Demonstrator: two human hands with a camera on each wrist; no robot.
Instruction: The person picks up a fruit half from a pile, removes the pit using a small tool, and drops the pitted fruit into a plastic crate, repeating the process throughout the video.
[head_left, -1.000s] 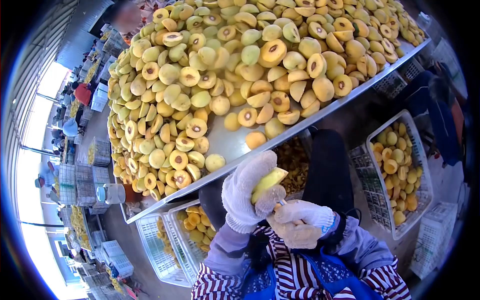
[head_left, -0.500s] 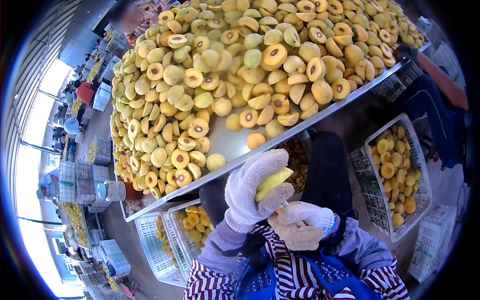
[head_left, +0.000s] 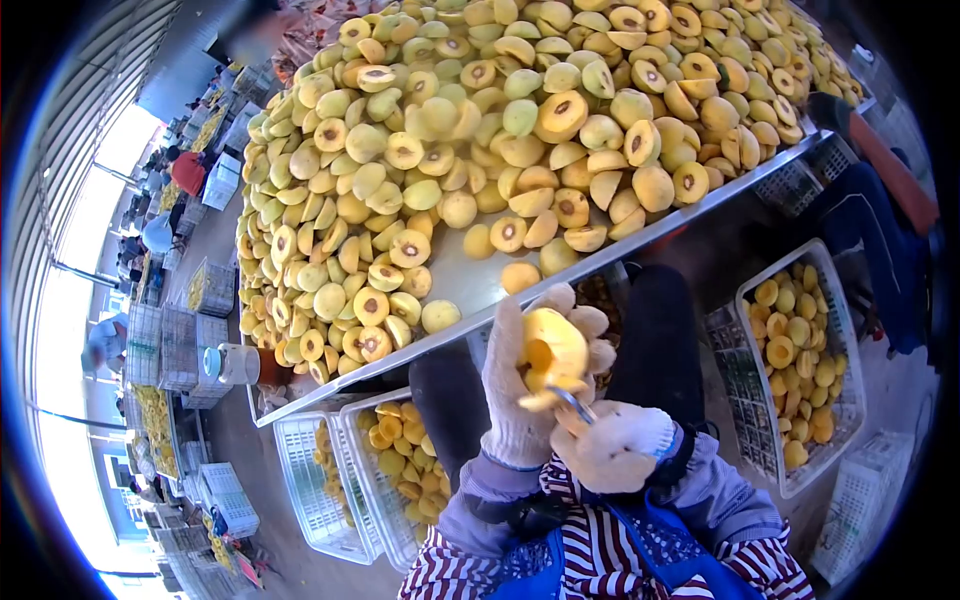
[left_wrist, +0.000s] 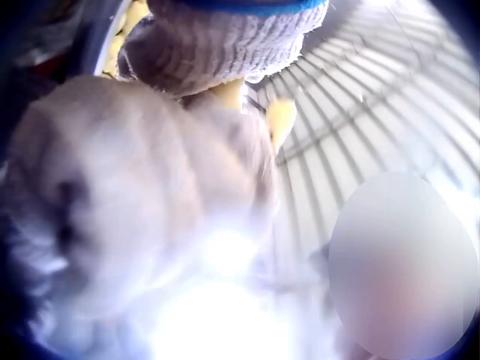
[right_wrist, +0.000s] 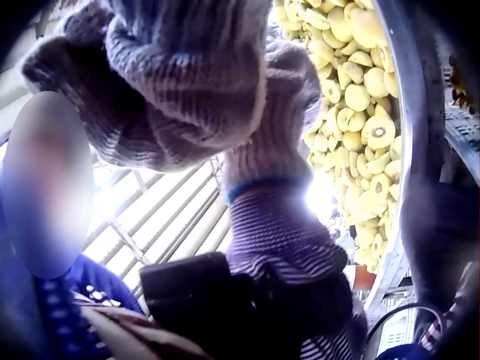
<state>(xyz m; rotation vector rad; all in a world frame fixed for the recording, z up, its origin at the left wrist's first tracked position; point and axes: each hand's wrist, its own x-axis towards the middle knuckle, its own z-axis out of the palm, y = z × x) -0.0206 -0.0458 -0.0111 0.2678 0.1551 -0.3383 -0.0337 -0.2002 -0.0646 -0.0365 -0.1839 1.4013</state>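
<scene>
In the head view my gloved left hand (head_left: 507, 390) holds a yellow peach half (head_left: 562, 345), thumb on one side and fingers on the other. The half's cut face shows a round hollow. A small pitting tool with a curved metal end (head_left: 570, 402) overlaps the half's lower edge, with a bit of flesh beside it. My gloved right hand (head_left: 622, 448) grips the tool's handle with curled fingers. In the left wrist view the left glove (left_wrist: 142, 187) is large and blurred. The right glove (right_wrist: 187, 82) hides the tool in the right wrist view.
A metal table (head_left: 480, 328) heaped with peach halves (head_left: 410, 248) stands in front. Crates (head_left: 855, 375) of halves are on the floor to both sides. A jug (head_left: 232, 363) sits at the table's left corner. Another person's arm (head_left: 890, 170) is at the right.
The peach half, seen edge-on before, now turns its hollow cut face up. The left hand's fingers have spread around it, and the tool's metal end now shows at its lower edge.
</scene>
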